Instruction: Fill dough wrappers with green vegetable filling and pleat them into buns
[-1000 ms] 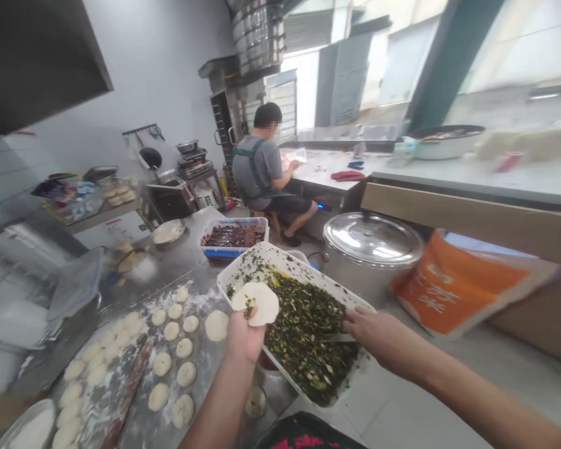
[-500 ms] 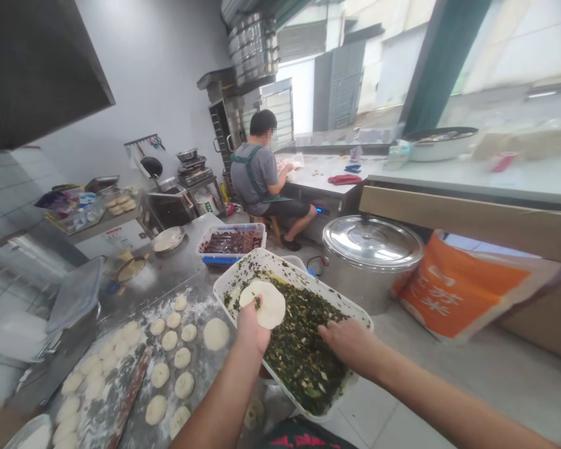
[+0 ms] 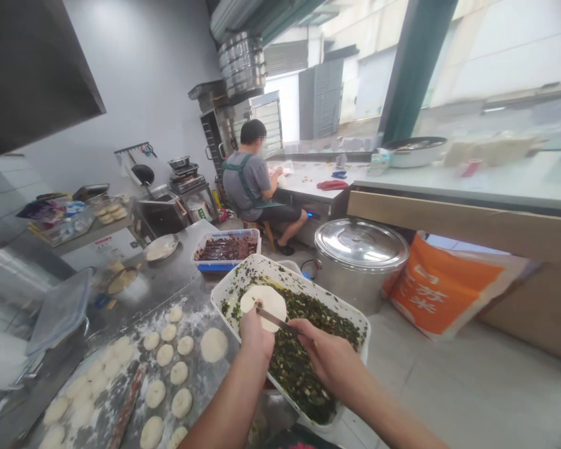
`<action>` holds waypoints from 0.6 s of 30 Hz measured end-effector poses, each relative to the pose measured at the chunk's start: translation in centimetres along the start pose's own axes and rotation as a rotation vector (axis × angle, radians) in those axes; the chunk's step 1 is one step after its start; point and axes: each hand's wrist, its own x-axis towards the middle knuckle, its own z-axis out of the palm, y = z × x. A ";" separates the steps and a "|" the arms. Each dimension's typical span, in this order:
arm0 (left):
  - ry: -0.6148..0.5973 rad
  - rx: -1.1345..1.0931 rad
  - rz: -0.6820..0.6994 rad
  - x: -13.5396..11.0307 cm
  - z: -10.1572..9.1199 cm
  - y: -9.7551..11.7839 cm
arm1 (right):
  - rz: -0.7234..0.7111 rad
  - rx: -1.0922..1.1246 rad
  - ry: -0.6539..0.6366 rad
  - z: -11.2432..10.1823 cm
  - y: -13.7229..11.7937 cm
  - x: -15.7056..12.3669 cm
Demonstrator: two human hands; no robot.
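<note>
A round, flat dough wrapper (image 3: 267,305) lies on the fingers of my left hand (image 3: 256,337), which is closed on its near edge. Between the fingers of my right hand (image 3: 325,352) is a thin metal filling spatula (image 3: 275,319), its flat end over the wrapper. Some specks of green filling show by my left thumb. Beneath both hands stands a white tub (image 3: 364,358) holding chopped green vegetable filling (image 3: 303,374). Another flat wrapper (image 3: 214,345) rests on the floured steel table (image 3: 168,293), beside several filled buns (image 3: 181,403).
A rolling pin (image 3: 129,399) and dough pieces (image 3: 98,374) lie at left. Behind the tub is a box of dark red filling (image 3: 227,249). A lidded steel pot (image 3: 362,249) and an orange sack (image 3: 439,287) stand right. Another person (image 3: 252,174) sits at the far counter.
My right hand has come up and left from the filling, bringing the spatula over the wrapper. My left hand still holds the wrapper. The view has shifted slightly to the right.
</note>
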 end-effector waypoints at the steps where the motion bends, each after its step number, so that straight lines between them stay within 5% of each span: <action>1: 0.005 0.000 -0.009 -0.1 0.0 0.0 | 0.025 -0.001 0.017 0.6 -0.1 0.1; 5: 0.028 0.018 -0.003 -0.4 -0.3 0.0 | 0.120 -0.025 0.053 1.0 0.0 0.4; 12: 0.053 0.060 0.083 -0.8 -1.4 0.1 | 0.084 0.155 -0.018 0.8 -0.1 1.2; 18: 0.041 -0.036 -0.056 -0.8 -1.8 1.7 | 0.045 0.174 -0.142 0.9 -0.9 1.0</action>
